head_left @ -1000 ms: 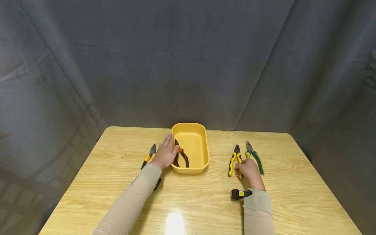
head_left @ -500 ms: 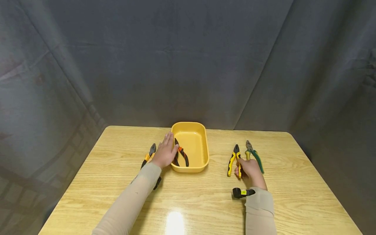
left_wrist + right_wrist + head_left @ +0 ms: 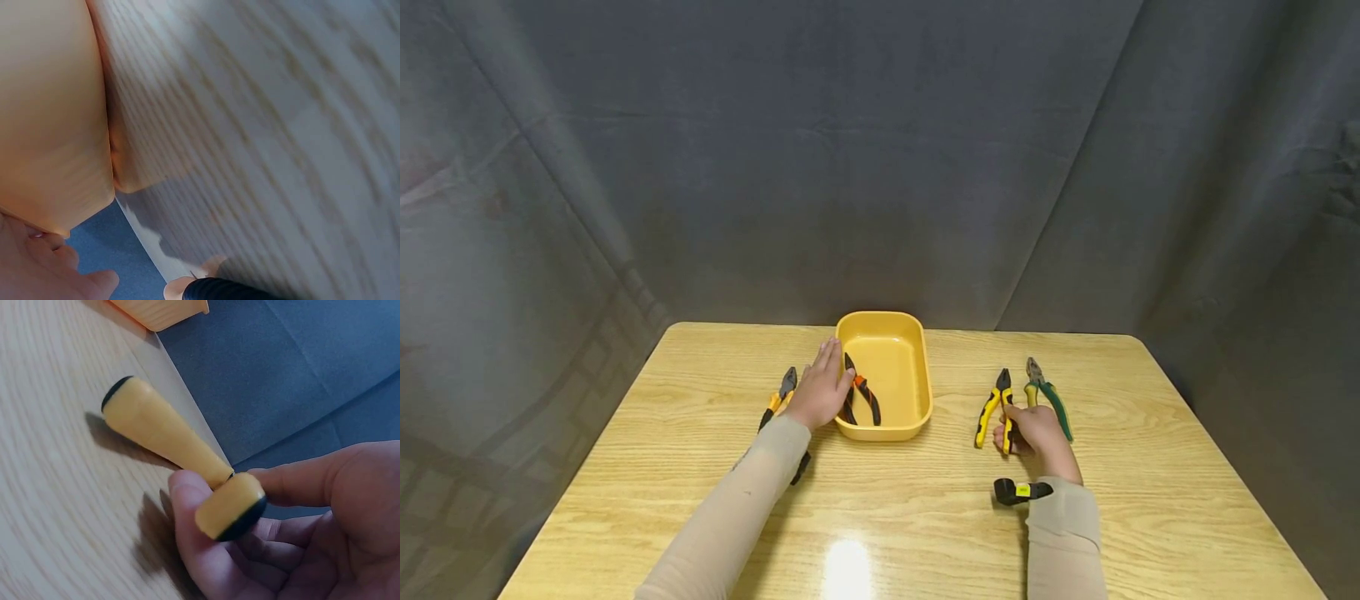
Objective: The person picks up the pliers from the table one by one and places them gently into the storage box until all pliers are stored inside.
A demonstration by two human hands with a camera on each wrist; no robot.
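My left hand (image 3: 822, 387) lies along the left wall of a yellow plastic box (image 3: 900, 367), fingers straight. In the left wrist view its fingers (image 3: 69, 281) meet the box's rim. Inside the box lie black-and-orange pliers (image 3: 868, 397). On the right, my right hand (image 3: 1036, 433) pinches one handle of yellow-and-black pliers (image 3: 988, 419), whose legs are spread and dark nose points away. The right wrist view shows the handle ends (image 3: 159, 430), one between thumb and fingers, the other free over the table.
Pliers with green-and-yellow handles (image 3: 1058, 412) lie just right of the held pair. Another pair with orange-and-black handles (image 3: 787, 385) lies left of the box, partly behind the left hand. A grey curtain (image 3: 880, 167) hangs behind the wooden table (image 3: 910, 517).
The yellow-and-black pliers have shifted slightly left in the right hand, and their left handle has swung outward. The left hand and the box have hardly moved.
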